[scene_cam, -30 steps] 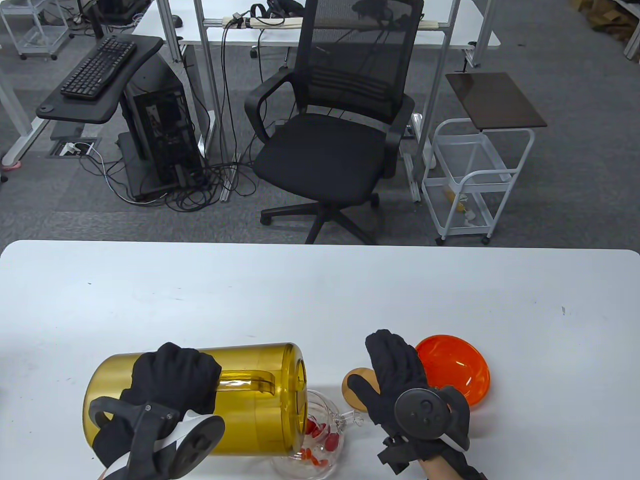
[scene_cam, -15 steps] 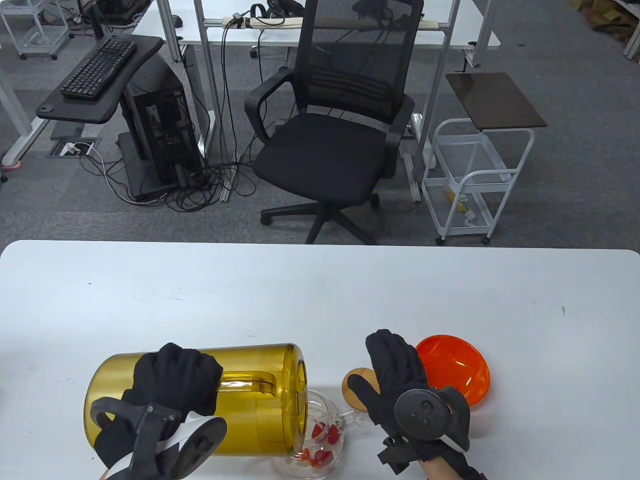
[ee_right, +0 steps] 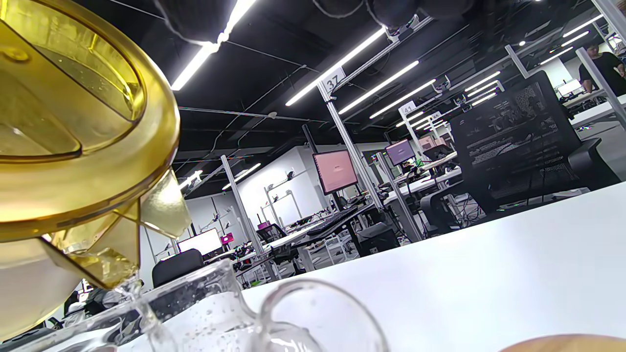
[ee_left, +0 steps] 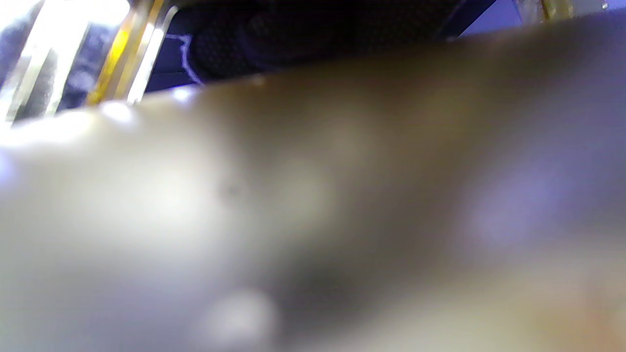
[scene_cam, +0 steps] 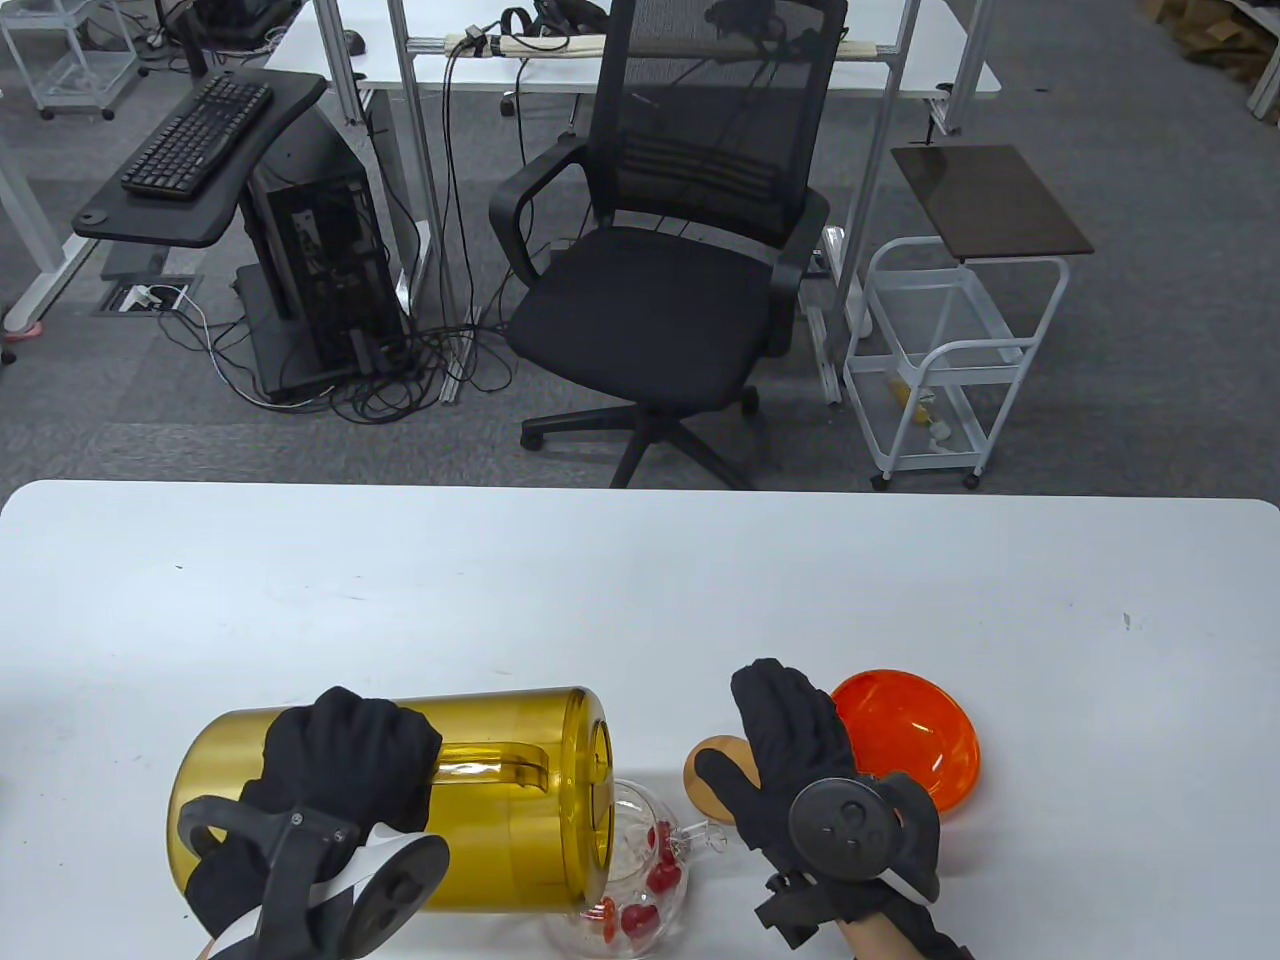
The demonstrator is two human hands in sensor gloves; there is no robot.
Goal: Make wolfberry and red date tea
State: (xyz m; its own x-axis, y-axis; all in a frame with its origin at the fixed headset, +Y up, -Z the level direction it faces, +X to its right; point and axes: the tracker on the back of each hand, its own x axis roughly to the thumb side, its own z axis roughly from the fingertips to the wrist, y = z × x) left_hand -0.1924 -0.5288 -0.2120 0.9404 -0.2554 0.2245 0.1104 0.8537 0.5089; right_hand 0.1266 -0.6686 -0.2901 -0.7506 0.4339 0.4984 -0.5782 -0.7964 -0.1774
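My left hand [scene_cam: 340,770] grips the handle of a big yellow transparent pitcher [scene_cam: 500,800], tipped on its side with its mouth to the right over a small clear glass teapot [scene_cam: 640,880]. Red dates lie in the teapot, whose handle [scene_cam: 700,835] points right. In the right wrist view the pitcher's spout [ee_right: 122,244] hangs over the teapot's rim [ee_right: 210,298] and a thin stream runs down. My right hand [scene_cam: 800,760] rests flat on the table, fingers spread, over a round wooden lid [scene_cam: 712,775]. The left wrist view shows only a blurred yellow pitcher wall [ee_left: 293,195].
An orange transparent bowl [scene_cam: 915,735] lies just right of my right hand. The white table [scene_cam: 640,590] stretches far and wide behind the objects. A black office chair [scene_cam: 670,280] and a white cart [scene_cam: 945,350] stand beyond the far edge.
The red dates inside the teapot have shifted about. Both hands and the pitcher have stayed nearly still.
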